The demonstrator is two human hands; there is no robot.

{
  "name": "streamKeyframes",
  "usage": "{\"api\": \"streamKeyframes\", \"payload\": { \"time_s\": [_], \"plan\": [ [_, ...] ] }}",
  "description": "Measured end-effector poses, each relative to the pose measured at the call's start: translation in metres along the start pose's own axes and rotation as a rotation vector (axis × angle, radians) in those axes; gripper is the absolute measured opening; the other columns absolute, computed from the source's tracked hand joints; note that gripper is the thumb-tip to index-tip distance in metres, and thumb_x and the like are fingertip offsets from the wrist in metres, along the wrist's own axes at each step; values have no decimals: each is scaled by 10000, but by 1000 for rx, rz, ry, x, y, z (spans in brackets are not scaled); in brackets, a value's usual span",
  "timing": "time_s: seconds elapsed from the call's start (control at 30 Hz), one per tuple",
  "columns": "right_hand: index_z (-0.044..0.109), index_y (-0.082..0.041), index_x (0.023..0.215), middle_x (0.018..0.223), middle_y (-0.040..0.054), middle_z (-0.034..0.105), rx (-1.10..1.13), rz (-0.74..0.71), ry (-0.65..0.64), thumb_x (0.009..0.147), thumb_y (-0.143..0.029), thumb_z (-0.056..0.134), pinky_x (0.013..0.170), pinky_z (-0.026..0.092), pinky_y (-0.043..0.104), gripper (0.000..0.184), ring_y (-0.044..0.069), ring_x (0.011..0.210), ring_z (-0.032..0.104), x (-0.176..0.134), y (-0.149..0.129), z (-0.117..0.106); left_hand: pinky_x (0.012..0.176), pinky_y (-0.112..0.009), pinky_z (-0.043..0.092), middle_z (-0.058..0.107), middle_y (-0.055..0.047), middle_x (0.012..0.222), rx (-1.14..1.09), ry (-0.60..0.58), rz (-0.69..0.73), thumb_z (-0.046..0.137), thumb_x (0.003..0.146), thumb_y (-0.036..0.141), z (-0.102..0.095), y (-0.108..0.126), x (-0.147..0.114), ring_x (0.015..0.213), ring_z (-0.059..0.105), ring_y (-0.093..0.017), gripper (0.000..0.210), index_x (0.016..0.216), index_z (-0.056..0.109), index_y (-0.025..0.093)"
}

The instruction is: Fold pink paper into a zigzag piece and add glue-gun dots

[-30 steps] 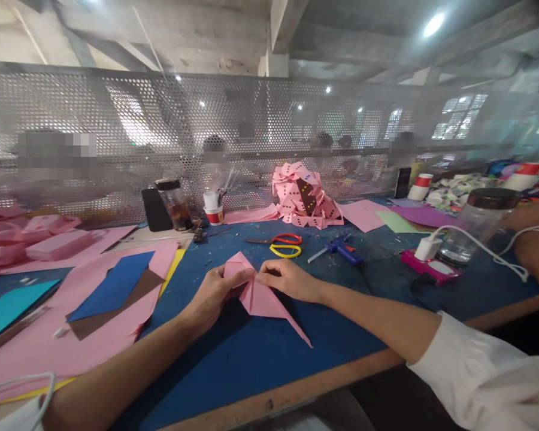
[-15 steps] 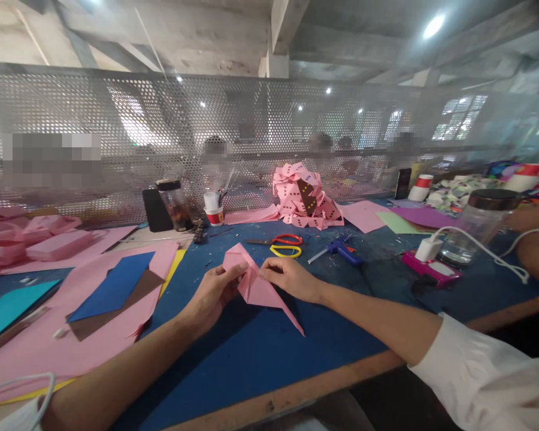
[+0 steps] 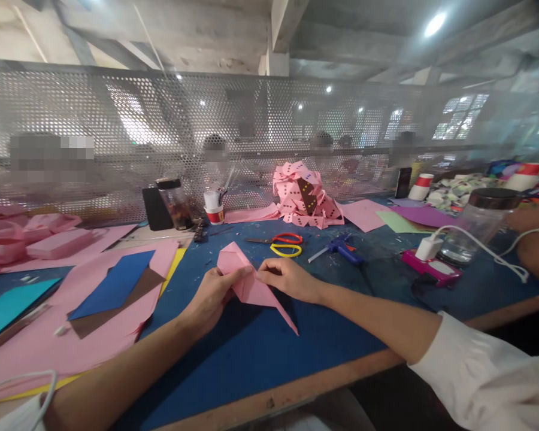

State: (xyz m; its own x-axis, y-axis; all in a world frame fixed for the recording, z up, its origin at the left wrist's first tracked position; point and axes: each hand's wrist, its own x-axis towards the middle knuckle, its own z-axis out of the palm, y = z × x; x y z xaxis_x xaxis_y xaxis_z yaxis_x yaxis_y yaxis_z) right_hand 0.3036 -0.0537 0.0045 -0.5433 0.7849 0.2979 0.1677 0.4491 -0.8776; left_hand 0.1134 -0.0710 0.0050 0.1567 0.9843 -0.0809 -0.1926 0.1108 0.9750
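Note:
A folded pink paper piece (image 3: 256, 290) with a long pointed tip is held a little above the blue table mat (image 3: 251, 353). My left hand (image 3: 215, 293) grips its left side, with thumb and fingers pinching the fold. From the right, my right hand (image 3: 287, 278) pinches the same fold, fingertips meeting the left hand's. The paper's upper flap sticks up behind my left fingers and its point reaches down to the right.
Scissors (image 3: 278, 240) with red and yellow handles and a blue glue gun (image 3: 341, 248) lie beyond my hands. A heap of pink dotted paper pieces (image 3: 303, 197) sits by the mesh screen. Coloured sheets (image 3: 112, 287) lie left; a jar (image 3: 476, 224), charger and another person's arm (image 3: 536, 251) are right.
The pink paper piece has been lifted and turned slightly to the left; its point has moved up and left. Both hands stay pinched on the fold.

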Motion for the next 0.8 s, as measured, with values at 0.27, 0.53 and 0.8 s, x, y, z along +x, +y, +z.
{"api": "streamKeyframes", "payload": {
  "time_s": [0.27,0.53,0.8],
  "plan": [
    [601,-153,803,746,-15,566,-32,-13,55,901,-450,575,668,385,243,314,127,711,491,2,4,1,758,-290,560,760,-104,927,-57,-86,-20,792,741,305,-1,-2,0,778,703,-203,298,962,734,113],
    [596,-156,817,727,-20,555,45,11,-20,887,-467,598,642,398,239,319,123,683,508,0,3,1,718,-289,554,764,-100,882,-22,-37,9,805,715,296,-1,0,1,750,704,-207,280,907,736,105],
    [588,-157,795,726,-23,553,-4,6,0,890,-457,598,650,396,242,314,121,690,509,1,5,1,705,-259,551,760,-74,842,-32,-58,-28,818,697,313,-1,1,0,726,697,-180,277,882,734,124]
  ]
}}
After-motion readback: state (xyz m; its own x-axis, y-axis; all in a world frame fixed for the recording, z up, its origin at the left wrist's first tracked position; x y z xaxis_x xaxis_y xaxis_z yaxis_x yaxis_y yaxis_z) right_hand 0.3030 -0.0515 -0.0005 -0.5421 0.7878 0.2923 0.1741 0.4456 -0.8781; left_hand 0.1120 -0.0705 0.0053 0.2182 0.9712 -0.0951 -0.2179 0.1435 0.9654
